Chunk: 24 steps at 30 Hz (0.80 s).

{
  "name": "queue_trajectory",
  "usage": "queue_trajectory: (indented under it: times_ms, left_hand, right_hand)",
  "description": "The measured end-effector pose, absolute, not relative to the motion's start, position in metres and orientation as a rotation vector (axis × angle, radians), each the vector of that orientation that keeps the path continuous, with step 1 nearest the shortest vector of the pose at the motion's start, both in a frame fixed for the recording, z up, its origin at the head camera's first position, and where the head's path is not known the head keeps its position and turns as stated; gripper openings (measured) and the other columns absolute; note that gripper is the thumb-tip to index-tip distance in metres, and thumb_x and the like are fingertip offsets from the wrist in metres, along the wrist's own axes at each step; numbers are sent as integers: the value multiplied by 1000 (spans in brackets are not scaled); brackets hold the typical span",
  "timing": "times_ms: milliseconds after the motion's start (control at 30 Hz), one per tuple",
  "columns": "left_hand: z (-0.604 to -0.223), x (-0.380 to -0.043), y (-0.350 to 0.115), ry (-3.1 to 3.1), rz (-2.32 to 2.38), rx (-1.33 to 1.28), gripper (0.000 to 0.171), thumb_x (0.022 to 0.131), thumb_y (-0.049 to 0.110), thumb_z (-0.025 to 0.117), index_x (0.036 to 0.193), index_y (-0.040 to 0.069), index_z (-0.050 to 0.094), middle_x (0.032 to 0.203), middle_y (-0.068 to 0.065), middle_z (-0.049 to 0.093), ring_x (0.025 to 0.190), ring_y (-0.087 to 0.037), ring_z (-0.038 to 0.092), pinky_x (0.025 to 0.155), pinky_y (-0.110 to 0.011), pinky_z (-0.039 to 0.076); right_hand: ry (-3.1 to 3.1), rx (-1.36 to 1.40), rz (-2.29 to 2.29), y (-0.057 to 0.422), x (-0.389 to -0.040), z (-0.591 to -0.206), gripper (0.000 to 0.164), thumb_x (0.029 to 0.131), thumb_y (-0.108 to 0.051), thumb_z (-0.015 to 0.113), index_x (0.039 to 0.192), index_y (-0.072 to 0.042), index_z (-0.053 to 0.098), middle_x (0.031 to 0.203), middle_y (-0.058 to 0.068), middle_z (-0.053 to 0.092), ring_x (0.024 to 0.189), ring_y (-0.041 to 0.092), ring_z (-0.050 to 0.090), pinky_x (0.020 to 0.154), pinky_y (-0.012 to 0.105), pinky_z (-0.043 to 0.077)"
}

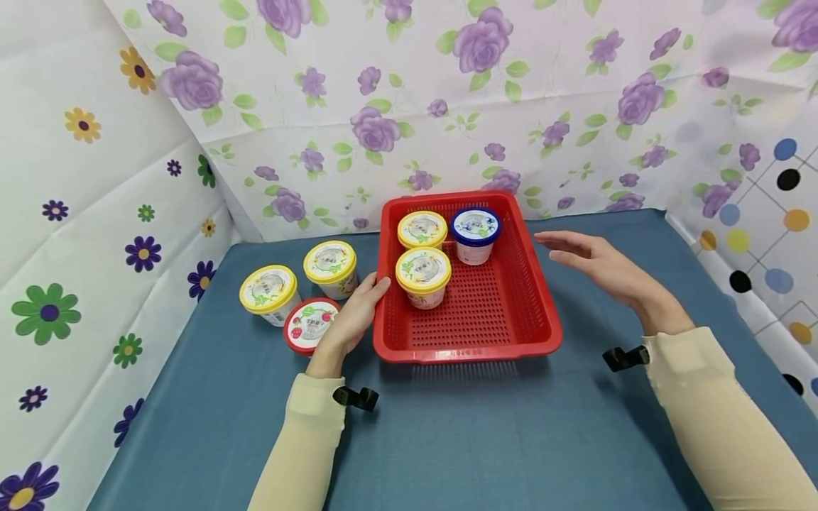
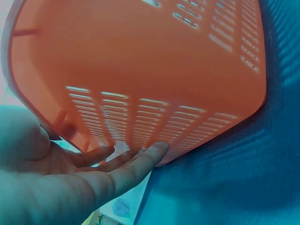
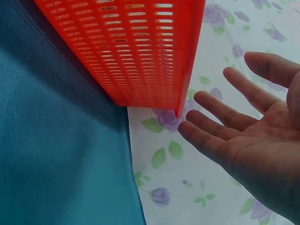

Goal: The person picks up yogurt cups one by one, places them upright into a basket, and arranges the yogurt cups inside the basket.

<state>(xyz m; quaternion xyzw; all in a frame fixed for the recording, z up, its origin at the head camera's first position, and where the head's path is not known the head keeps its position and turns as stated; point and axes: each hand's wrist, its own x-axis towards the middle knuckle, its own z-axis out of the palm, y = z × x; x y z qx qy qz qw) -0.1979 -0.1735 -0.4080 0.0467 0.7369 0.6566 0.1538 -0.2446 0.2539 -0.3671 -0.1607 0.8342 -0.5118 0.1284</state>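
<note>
While the red basket [image 1: 469,353] sits mid-frame, the left hand [image 1: 348,316] is nearer, straightish fingers touching its left wall; the right hand [image 1: 606,269] hangs just off its right rim, kinda spread, holding nothing.

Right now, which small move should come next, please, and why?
Perhaps move the right hand to the right rim of the red basket: that hand is open and apart from the basket, while the left hand is at the left rim. Both could then steady it.
</note>
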Motion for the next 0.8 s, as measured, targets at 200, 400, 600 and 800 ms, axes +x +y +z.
queue_trajectory:
  times_ms: [200, 400, 600, 800]
  left_hand:
    - [-407, -199, -173, 2104, 1888, 125, 52, 115, 36, 36, 157, 7, 30, 146, -27, 52, 130, -43, 57, 99, -43, 56]
    - [-406, -198, -173, 2110, 1876, 128, 55, 114, 38, 37, 158, 6, 29, 146, -26, 52, 130, -43, 57, 99, -43, 56]
    - [-406, -198, -174, 2104, 1893, 141, 54, 115, 37, 37, 158, 6, 30, 146, -27, 52, 130, -45, 57, 98, -42, 56]
    - [-406, -197, -174, 2090, 1899, 148, 54, 114, 37, 37, 158, 5, 30, 146, -27, 52, 130, -45, 57, 99, -43, 56]
  right_hand:
    - [2418, -459, -1516, 256, -244, -374, 59, 105, -39, 62, 157, -17, 46, 161, 8, 42, 147, 32, 36, 116, 70, 29]
    - [2398, -435, -1534, 258, -240, -380, 59, 105, -39, 62, 158, -17, 45, 161, 9, 42, 147, 33, 36, 116, 71, 27]
    - [2389, -423, -1545, 259, -239, -389, 59, 104, -39, 64, 157, -19, 46, 160, 9, 43, 147, 33, 37, 114, 70, 31]
    - [2383, -412, -1552, 258, -237, -394, 60, 104, -38, 64, 157, -19, 46, 160, 9, 43, 147, 33, 36, 114, 71, 32]
